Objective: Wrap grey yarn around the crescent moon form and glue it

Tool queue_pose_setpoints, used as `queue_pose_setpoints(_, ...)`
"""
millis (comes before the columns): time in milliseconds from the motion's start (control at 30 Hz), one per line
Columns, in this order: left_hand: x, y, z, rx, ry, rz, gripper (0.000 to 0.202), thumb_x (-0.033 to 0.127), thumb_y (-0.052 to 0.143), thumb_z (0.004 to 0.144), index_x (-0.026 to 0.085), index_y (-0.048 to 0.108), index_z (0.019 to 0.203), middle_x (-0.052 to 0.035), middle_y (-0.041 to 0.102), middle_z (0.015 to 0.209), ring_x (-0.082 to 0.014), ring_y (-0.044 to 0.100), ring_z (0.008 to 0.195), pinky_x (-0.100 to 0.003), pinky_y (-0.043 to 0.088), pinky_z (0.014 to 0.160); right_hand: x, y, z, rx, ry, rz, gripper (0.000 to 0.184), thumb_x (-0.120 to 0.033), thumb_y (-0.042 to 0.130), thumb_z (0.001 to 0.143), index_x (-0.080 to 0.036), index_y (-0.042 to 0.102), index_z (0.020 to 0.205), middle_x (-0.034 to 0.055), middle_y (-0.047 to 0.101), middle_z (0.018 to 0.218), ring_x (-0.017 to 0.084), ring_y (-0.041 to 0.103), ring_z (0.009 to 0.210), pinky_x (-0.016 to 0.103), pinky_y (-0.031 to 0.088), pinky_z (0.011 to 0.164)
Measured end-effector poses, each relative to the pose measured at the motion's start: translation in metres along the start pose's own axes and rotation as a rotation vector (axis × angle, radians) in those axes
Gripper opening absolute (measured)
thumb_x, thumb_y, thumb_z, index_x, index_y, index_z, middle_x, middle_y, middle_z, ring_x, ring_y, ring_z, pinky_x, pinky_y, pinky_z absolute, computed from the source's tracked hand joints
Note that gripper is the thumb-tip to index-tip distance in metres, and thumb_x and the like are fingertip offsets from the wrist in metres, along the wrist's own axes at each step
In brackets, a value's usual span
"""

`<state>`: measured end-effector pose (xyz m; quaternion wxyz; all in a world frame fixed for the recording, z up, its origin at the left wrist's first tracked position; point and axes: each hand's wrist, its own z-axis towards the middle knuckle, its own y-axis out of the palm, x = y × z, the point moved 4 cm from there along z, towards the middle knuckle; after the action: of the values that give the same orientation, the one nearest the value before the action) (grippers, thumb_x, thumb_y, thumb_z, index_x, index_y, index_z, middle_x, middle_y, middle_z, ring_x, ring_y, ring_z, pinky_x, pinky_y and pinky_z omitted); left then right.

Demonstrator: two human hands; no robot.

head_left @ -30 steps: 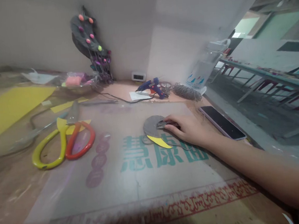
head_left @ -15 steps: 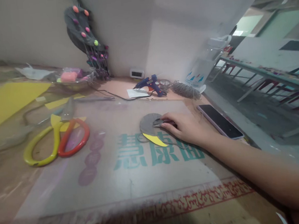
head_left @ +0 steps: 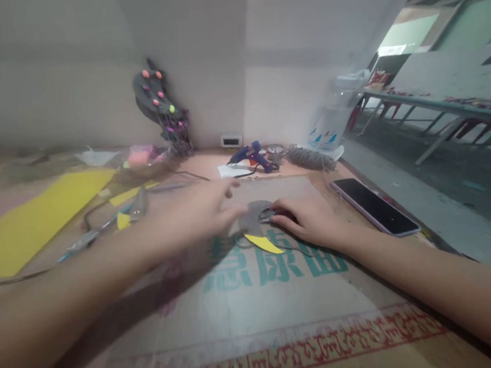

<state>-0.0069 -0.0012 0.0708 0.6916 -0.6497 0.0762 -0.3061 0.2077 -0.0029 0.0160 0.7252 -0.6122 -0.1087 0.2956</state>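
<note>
Okay, right hand [head_left: 307,223] is on the desk [head_left: 203,160], thumb and fingers pinched narrow on a small dark piece [head_left: 266,215]; can't tell what it is. That piece sits over the right part of the grey disc [head_left: 256,209], which lies flat near the middle of the printed sheet [head_left: 291,309], above the teal characters. Yellow strip [head_left: 264,243] is at the disc's near edge, looks to be touching it; a thin cord [head_left: 298,249] runs off to the right beside it. Left hand [head_left: 208,207] is blurred, just left of the disc, thumb and fingers spread wide with nothing visible between them; can't tell if the thumb touches the disc. Left forearm crosses in front of a cutting tool, only its metal blades [head_left: 139,205] show. Phone [head_left: 374,206] is right of the right hand, apart from it. Behind the disc: glue gun [head_left: 252,157] by a white card [head_left: 231,171], grey twine [head_left: 312,158] to its right. Yellow paper [head_left: 54,212] far left, grey crescent [head_left: 154,100] with coloured beads against the wall
</note>
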Motion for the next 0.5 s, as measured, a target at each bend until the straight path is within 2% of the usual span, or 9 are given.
queue_pose_setpoints(100, 0.012, 0.034, 0.010, -0.025, 0.076, 0.046, 0.050, 0.049, 0.053, 0.085, 0.015, 0.059, 0.120, -0.0146, 0.065, 0.116, -0.0307, 0.059, 0.108, -0.041, 0.047, 0.089, 0.000, 0.002, 0.001, 0.005, -0.010, 0.016, 0.028, -0.040, 0.047, 0.094, -0.019, 0.064, 0.104, 0.0067, 0.072, 0.092, 0.019, 0.064, 0.079, 0.027, 0.040, 0.066)
queue_pose_setpoints(200, 0.021, 0.057, 0.021, 0.009, 0.098, 0.013, 0.046, 0.050, 0.051, 0.085, 0.015, 0.060, 0.114, -0.0149, 0.063, 0.112, -0.0306, 0.058, 0.107, -0.042, 0.046, 0.090, 0.001, 0.002, 0.000, 0.029, -0.020, 0.001, 0.028, -0.040, 0.048, 0.093, -0.019, 0.064, 0.102, 0.0067, 0.072, 0.089, 0.019, 0.064, 0.078, 0.027, 0.038, 0.064)
queue_pose_setpoints(300, 0.019, 0.062, 0.032, -0.016, 0.015, -0.133, 0.062, 0.046, 0.062, 0.077, 0.014, 0.051, 0.129, -0.0164, 0.057, 0.124, -0.0303, 0.057, 0.111, -0.038, 0.046, 0.088, 0.001, 0.001, -0.001, 0.040, -0.026, 0.008, 0.027, -0.039, 0.048, 0.093, -0.019, 0.064, 0.101, 0.0067, 0.071, 0.088, 0.019, 0.063, 0.076, 0.028, 0.038, 0.064)
queue_pose_setpoints(367, 0.014, 0.059, 0.037, -0.069, -0.037, -0.257, 0.069, 0.042, 0.067, 0.071, 0.012, 0.050, 0.131, -0.0144, 0.062, 0.115, -0.0283, 0.060, 0.102, -0.034, 0.047, 0.080, 0.001, 0.000, -0.002, 0.045, -0.017, 0.045, 0.026, -0.038, 0.050, 0.092, -0.019, 0.064, 0.102, 0.0067, 0.071, 0.088, 0.019, 0.063, 0.076, 0.028, 0.039, 0.065)
queue_pose_setpoints(433, 0.008, 0.057, 0.038, -0.139, -0.028, -0.428, 0.047, 0.039, 0.065, 0.073, 0.015, 0.062, 0.113, -0.0064, 0.068, 0.094, -0.0230, 0.063, 0.086, -0.030, 0.047, 0.070, 0.000, -0.003, -0.003, 0.075, 0.016, 0.106, 0.028, -0.038, 0.055, 0.089, -0.018, 0.063, 0.106, 0.0074, 0.071, 0.089, 0.020, 0.064, 0.078, 0.029, 0.042, 0.067)
queue_pose_setpoints(500, 0.001, 0.058, 0.034, -0.227, -0.014, -0.641, 0.031, 0.038, 0.065, 0.075, 0.016, 0.067, 0.096, -0.0018, 0.066, 0.080, -0.0175, 0.061, 0.072, -0.025, 0.044, 0.061, -0.001, -0.008, -0.003, 0.159, 0.046, 0.184, 0.036, -0.040, 0.060, 0.085, -0.016, 0.061, 0.111, 0.0098, 0.070, 0.096, 0.022, 0.064, 0.084, 0.031, 0.045, 0.071)
